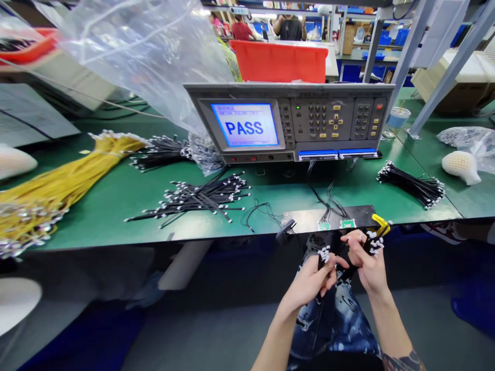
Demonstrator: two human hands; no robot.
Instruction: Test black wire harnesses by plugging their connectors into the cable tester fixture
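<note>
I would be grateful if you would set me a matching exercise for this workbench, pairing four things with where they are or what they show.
Things:
1. yellow wire bundle
2. tester screen
3. red plastic bin
4. front bunch of black wires

Places and states:
A. held by the left hand and right hand
B. shows PASS in blue letters
C. behind the grey tester
D. lying at the far left of the green bench

Right pairs: 1-D, 2-B, 3-C, 4-A.
</note>
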